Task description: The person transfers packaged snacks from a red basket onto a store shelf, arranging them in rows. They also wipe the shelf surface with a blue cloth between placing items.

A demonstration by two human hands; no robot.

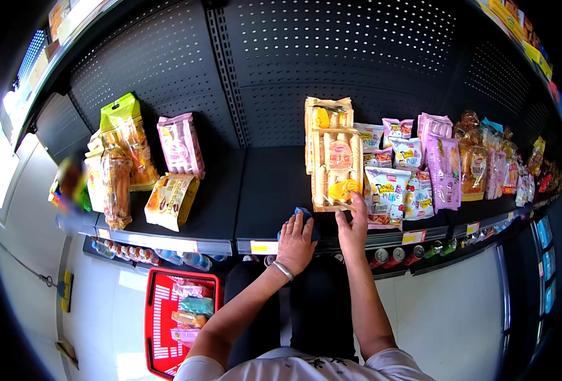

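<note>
My left hand (296,244), with a silver bangle on the wrist, presses a blue cloth (305,215) against the black shelf (269,195) near its front edge. Most of the cloth is under the fingers. To its right, my right hand (354,228) holds the lower right corner of a clear-and-yellow pack of Swiss rolls (338,162). This pack leans upright in front of another similar pack (331,110). Close beside it on the right stand several small snack bags (388,193) with cartoon prints.
Further right are purple packs (442,171) and bagged bread (473,166). At left stand a green-topped bread bag (131,138), a pink pack (181,145) and a yellow-and-white bag (171,200). A red basket (151,314) holding packs sits on the floor. Drink cans (397,256) line the shelf below.
</note>
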